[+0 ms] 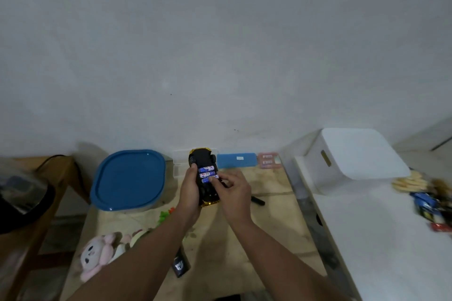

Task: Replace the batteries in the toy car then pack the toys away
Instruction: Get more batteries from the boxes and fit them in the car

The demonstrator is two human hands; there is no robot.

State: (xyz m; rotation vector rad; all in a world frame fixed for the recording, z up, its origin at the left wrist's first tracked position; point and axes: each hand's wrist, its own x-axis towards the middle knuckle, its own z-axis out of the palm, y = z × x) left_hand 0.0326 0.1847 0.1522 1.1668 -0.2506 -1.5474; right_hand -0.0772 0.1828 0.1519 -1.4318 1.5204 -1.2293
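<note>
Left hand (189, 193) grips upturned toy car (204, 176); right hand (233, 194) pinches battery (208, 180).

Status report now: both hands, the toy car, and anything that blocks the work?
Left hand grips toy car, underside up. Right hand pinches nearest of three batteries in the open compartment. Nothing in the way.

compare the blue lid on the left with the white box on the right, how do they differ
The blue lid is flat, rounded and shallow-rimmed; the white box is tall and blocky with a slot in its side. The blue lid sits on a clear container on the wooden table; the white box stands on the white surface beside it. Both lie untouched by either hand.
</note>
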